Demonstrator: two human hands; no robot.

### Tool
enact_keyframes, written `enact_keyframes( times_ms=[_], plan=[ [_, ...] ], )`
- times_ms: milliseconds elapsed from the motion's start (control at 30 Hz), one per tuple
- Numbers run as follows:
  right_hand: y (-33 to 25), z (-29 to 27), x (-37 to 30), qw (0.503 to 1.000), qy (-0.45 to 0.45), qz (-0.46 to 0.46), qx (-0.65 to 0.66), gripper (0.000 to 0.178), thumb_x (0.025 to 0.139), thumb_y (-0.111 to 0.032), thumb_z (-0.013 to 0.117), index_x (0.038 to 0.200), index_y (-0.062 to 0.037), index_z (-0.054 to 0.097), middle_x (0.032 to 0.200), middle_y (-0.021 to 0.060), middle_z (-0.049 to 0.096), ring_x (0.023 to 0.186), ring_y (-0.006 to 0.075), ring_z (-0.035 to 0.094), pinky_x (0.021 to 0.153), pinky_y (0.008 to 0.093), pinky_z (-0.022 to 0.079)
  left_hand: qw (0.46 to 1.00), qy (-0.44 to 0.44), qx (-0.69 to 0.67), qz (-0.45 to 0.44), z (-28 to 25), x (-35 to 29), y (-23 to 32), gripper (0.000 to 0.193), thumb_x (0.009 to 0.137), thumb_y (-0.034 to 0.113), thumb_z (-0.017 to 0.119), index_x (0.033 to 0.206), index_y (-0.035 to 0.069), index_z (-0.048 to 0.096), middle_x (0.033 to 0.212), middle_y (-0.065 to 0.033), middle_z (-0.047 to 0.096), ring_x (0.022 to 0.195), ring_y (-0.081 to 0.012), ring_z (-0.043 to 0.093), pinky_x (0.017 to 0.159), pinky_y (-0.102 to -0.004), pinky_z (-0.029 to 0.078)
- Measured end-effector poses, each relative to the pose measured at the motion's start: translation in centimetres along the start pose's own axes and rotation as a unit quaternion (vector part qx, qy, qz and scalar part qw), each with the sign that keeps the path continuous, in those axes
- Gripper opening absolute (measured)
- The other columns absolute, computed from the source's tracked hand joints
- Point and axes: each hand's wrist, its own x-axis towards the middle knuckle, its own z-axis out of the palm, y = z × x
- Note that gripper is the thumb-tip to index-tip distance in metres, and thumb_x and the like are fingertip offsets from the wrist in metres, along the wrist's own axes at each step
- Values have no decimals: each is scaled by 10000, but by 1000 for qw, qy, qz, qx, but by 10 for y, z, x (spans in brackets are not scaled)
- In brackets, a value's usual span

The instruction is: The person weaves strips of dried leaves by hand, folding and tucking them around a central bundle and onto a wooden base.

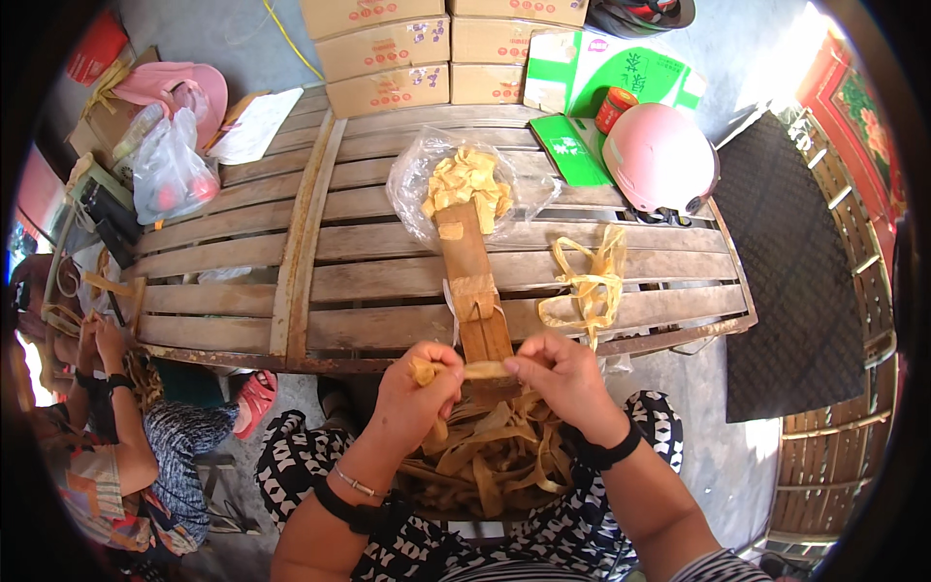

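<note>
Between my hands, a pale tan, leathery strip (485,371) is drawn taut across the near end of a narrow wooden board (468,254). My left hand (423,388) is closed on one end, with a bunched part of the strip poking out of the fist. My right hand (562,378) pinches the other end between thumb and fingers. The board points away from me over the table edge, a tan band wrapped around its middle. Below my hands, many loose tan strips (499,451) lie heaped in my lap; whatever holds them is mostly hidden.
Folded yellow pieces (470,182) sit in a clear plastic bag at the board's far end, on the slatted wooden table (373,325). A yellow plastic bag (593,291) and a pink helmet (659,155) lie to the right. Cartons (388,87) stand behind. A co-worker's hands (100,339) are at far left.
</note>
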Motion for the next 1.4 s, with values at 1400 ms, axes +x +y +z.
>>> enact_keyframes(
  times_ms=[1400],
  plan=[
    [-13,20,-24,965,-99,-193,-144,221,967,-238,592,935,-32,666,784,140,671,650,271,650,560,329,488,766,-41,588,257,11,-29,21,152,798,152,719,939,97,704,1212,-50,634,1192,-235,558,1021,-448,341]
  ],
)
